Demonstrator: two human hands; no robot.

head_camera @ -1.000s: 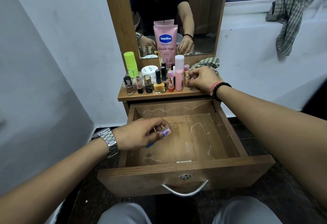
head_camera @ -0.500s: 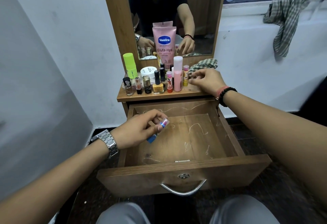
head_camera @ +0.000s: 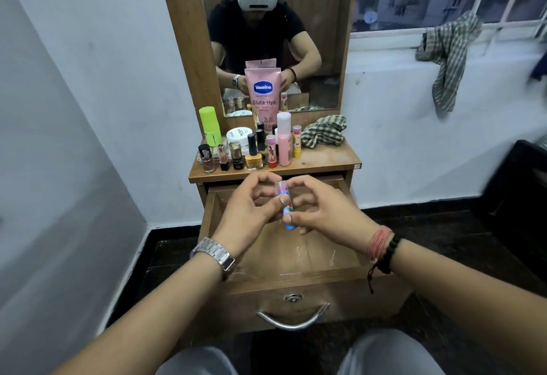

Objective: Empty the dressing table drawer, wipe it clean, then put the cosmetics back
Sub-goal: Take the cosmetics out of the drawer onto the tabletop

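Note:
The wooden drawer (head_camera: 310,294) stands pulled out, with white scuff marks on its bare bottom. Above it both hands hold a small blue lip balm stick (head_camera: 286,207) with a clear cap, held upright. My left hand (head_camera: 251,212) grips it from the left and my right hand (head_camera: 322,212) pinches it from the right. On the dressing table top (head_camera: 325,161) stand several cosmetics: a pink Vaseline tube (head_camera: 262,95), a green stick (head_camera: 210,126), a pink bottle (head_camera: 284,141), a yellow nail polish (head_camera: 254,155) and a white jar (head_camera: 239,135).
A checked cloth (head_camera: 324,132) lies bunched at the right back of the table top. The mirror (head_camera: 275,34) rises behind the cosmetics. Another checked cloth (head_camera: 447,55) hangs at the window sill on the right. Dark floor surrounds the table; my knees sit below the drawer handle (head_camera: 293,320).
My right hand left the table top and came down over the drawer. My left hand lifted the lip balm toward the middle, and both hands now hold it.

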